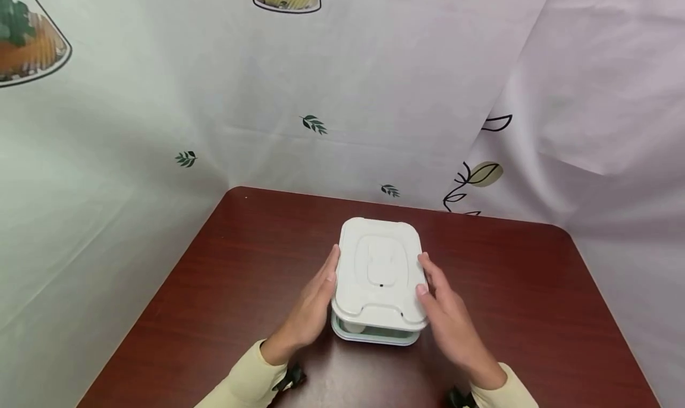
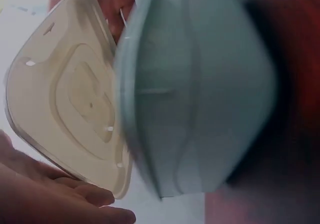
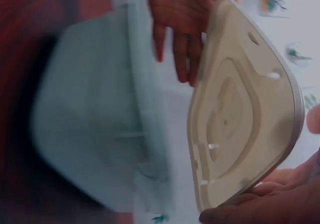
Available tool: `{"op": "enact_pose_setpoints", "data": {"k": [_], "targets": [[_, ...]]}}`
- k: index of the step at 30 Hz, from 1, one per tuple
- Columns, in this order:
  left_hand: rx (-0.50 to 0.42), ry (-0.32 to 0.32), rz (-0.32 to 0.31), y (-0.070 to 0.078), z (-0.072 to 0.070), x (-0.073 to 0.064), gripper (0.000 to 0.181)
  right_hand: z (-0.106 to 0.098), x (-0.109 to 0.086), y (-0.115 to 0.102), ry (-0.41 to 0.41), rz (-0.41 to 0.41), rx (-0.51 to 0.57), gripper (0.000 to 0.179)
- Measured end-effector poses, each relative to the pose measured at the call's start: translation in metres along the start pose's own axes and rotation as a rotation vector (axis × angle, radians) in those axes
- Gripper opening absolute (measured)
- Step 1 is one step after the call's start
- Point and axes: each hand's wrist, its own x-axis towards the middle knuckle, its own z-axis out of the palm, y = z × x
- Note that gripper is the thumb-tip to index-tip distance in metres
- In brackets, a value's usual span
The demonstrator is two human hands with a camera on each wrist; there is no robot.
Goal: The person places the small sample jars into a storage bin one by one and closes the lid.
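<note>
A white plastic lid point(image 1: 381, 271) is held between both hands over a pale green plastic box point(image 1: 377, 339), with a gap showing along the near side. In that gap part of a white object point(image 1: 353, 327) shows inside the box; the lid hides the rest. My left hand point(image 1: 307, 310) holds the lid's left edge, its fingers running along the side. On the opposite edge my right hand point(image 1: 449, 319) grips with the thumb near the top face. Both wrist views show the lid's underside tilted away from the box's rim.
The box rests on a dark red-brown table point(image 1: 257, 265). Behind and beside the table hangs a pale curtain point(image 1: 374, 87) printed with leaves and plants. Dark straps point(image 1: 291, 377) sit at the wrists below light yellow sleeves.
</note>
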Motion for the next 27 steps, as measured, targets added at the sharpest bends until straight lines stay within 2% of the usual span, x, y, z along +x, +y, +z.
{"op": "enact_pose_setpoints", "data": {"k": [4, 10, 16, 22, 27], "targets": [[0.138, -0.044, -0.051, -0.007, 0.007, -0.008, 0.056, 0.016, -0.008, 0.014, -0.024, -0.016, -0.125, 0.065], [0.255, -0.08, -0.056, -0.018, 0.012, -0.014, 0.06, 0.03, -0.014, 0.029, -0.074, 0.005, -0.195, 0.081], [0.298, -0.123, -0.084, -0.025, 0.012, -0.016, 0.063, 0.039, -0.019, 0.033, -0.056, -0.033, -0.32, 0.094], [0.325, -0.14, -0.128, -0.03, 0.014, -0.016, 0.068, 0.041, -0.02, 0.035, -0.055, -0.071, -0.331, 0.093], [0.338, -0.142, -0.13, -0.031, 0.015, -0.015, 0.07, 0.043, -0.021, 0.036, -0.053, -0.07, -0.333, 0.091]]}}
